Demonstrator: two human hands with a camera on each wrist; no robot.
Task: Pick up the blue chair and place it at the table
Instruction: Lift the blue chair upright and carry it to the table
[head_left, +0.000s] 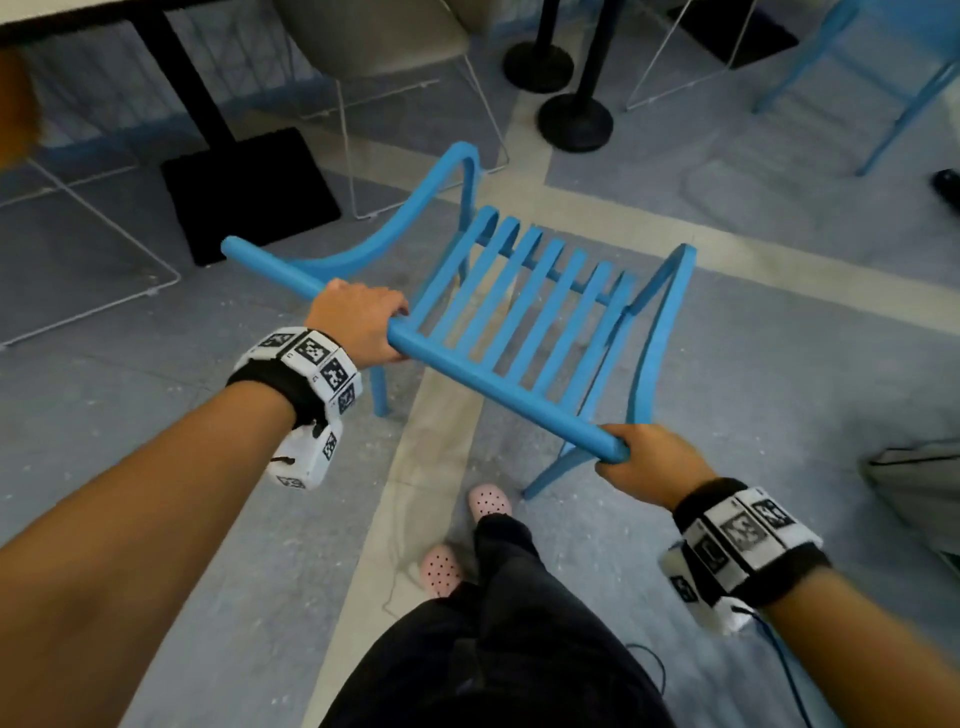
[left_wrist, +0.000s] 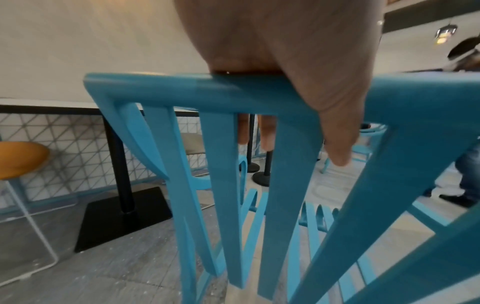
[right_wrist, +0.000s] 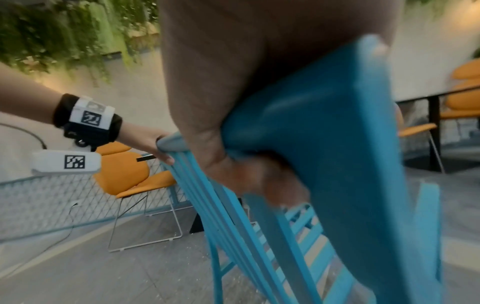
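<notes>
Black-legged table (head_left: 176, 78) stands ahead to the left, its square base on the grey floor. Nearer, the blue chair (head_left: 524, 312) sits between it and the person, held by its top rail. Left hand (head_left: 358, 325) and right hand (head_left: 649, 462) both wrap that rail. Judged mid-carry; next, swing it leftward toward the table and set it down.

Smooth matt-painted blue chair (head_left: 524, 312)
</notes>
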